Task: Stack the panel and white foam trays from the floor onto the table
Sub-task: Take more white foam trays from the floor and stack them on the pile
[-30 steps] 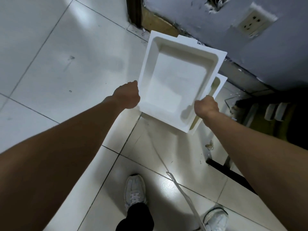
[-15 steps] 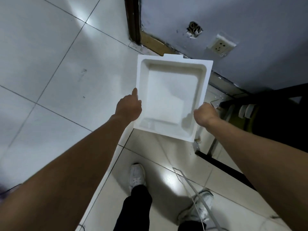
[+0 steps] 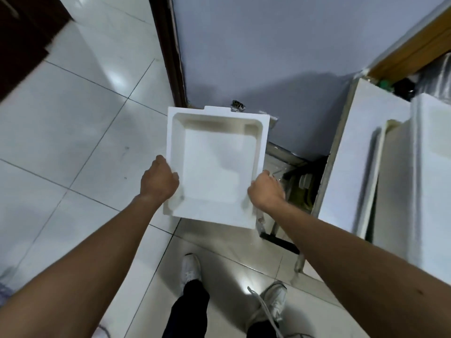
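White foam tray [image 3: 212,164], gripped by left hand [image 3: 158,182] and right hand [image 3: 266,190].

You're in a plain indoor room, more like a storeroom or back room than a furnished living space: glossy white floor tiles [image 3: 73,132], a bare blue-grey painted wall [image 3: 268,45], a dark wooden door frame [image 3: 168,52], 1 broken outlet hole [image 3: 238,106] low on that wall, and white foam pieces [image 3: 432,181] piled on a metal-legged table [image 3: 328,167].
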